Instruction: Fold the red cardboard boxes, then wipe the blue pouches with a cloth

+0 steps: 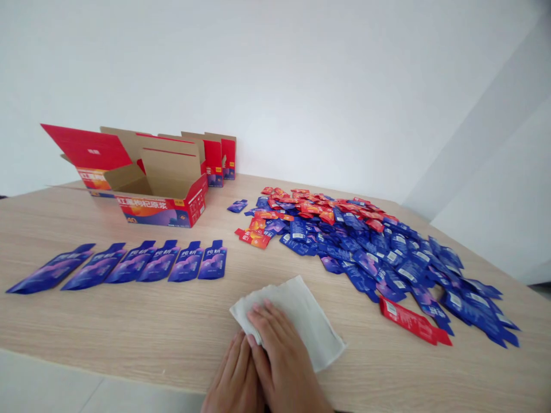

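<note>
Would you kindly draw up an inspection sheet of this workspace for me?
Surface: light wood-grain table.
Job's things: folded grey-white cloth under the right hand; row of six blue pouches; heap of blue and red sachets.
Clutter: loose blue sachet and red sachet, both apart from the heap.
Grips: right hand flat on the cloth; left hand beside it.
Cables: nothing seen.
Surroundings: open red carton, further cartons, white wall.

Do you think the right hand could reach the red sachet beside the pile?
Probably yes: the right hand rests on a folded cloth, and only that cloth and wooden tabletop separate it from the red sachet.
</note>
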Demonstrator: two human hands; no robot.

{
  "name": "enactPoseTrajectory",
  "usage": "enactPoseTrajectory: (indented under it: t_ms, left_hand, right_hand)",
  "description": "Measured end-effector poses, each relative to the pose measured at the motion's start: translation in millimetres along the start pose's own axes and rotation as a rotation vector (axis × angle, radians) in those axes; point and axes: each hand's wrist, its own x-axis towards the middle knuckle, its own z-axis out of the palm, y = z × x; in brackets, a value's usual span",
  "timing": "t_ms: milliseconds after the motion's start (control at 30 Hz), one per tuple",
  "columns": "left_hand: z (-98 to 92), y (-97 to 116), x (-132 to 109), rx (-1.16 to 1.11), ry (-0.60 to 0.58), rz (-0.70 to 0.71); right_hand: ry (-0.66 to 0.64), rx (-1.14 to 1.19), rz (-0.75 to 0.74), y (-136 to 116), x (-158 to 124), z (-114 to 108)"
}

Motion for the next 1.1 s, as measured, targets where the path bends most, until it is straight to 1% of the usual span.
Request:
enactPoseTrajectory:
  t_ms: [33, 67, 133, 233, 300, 333, 400, 433, 467, 500, 533, 600, 633, 667, 700, 733, 800, 867, 933, 1000, 1033, 1067, 1100]
  left_hand:
    - [1.1, 0, -1, 0.007, -0.004, 0.012]
    - [1.7, -1, -1, 0.019, -0.013, 0.018]
    - [1.3, -2, 0, 0.043, -0.031, 0.019]
    - [-0.9, -1, 4, 0.064, -0.04, -0.005]
    - [-1.8, 0, 6, 0.068, -0.037, -0.002]
    - [-2.0, 1, 6, 0.069, -0.041, 0.001]
    - [-1.3, 3, 5, 0.069, -0.038, 0.001]
    - [-0.6, 3, 5, 0.069, -0.038, -0.006]
    - [0.4, 4, 4, 0.07, -0.039, -0.014]
    - [1.5, 4, 3, 0.07, -0.036, -0.015]
    - [2.6, 3, 2, 0.067, -0.029, -0.009]
    - [4.3, 2, 0, 0.057, -0.015, 0.019]
    - [4.6, 1, -1, 0.055, -0.007, 0.038]
    - [4.4, 0, -1, 0.058, -0.007, 0.05]
    - [3.8, -1, -1, 0.062, -0.012, 0.052]
    - [2.7, -1, 0, 0.067, -0.023, 0.044]
    - [-0.2, 0, 3, 0.067, -0.033, 0.019]
    - [-3.2, 2, 6, 0.058, -0.037, 0.002]
    - [-5.3, 3, 9, 0.056, -0.03, 0.001]
    - [-5.7, 3, 10, 0.061, -0.019, 0.006]
    - [-5.3, 3, 10, 0.065, -0.009, 0.007]
    - [-4.4, 3, 9, 0.069, -0.004, 0.006]
    - [-3.1, 2, 8, 0.071, -0.008, 0.005]
  right_hand:
    - [-0.042, -0.024, -0.036, 3, -1, 6]
    - [-0.073, -0.05, -0.038, 9, -3, 9]
    - [-0.088, -0.107, -0.002, 31, -11, 6]
    - [-0.023, -0.196, 0.139, 70, -28, -18]
    - [0.028, -0.225, 0.261, 85, -36, -39]
    - [0.05, -0.22, 0.319, 86, -38, -47]
    - [0.104, -0.178, 0.409, 76, -36, -56]
    - [0.136, -0.15, 0.428, 66, -32, -55]
    - [0.161, -0.121, 0.414, 54, -28, -50]
    - [0.168, -0.096, 0.359, 42, -24, -42]
    - [0.151, -0.076, 0.263, 30, -20, -31]
    - [0.06, -0.055, 0.039, 15, -14, -7]
    - [0.013, -0.059, -0.031, 14, -13, 3]
    - [-0.026, -0.074, -0.063, 16, -13, 10]
    - [-0.048, -0.097, -0.059, 23, -16, 14]
    - [-0.057, -0.122, -0.034, 33, -20, 14]
    - [-0.039, -0.18, 0.058, 57, -32, 3]
    - [0.03, -0.243, 0.191, 80, -43, -18]
    - [0.078, -0.281, 0.32, 90, -49, -38]
    - [0.106, -0.258, 0.388, 81, -45, -49]
    - [0.117, -0.226, 0.381, 72, -41, -48]
    - [0.122, -0.187, 0.348, 60, -37, -44]
    - [0.127, -0.15, 0.279, 47, -32, -36]
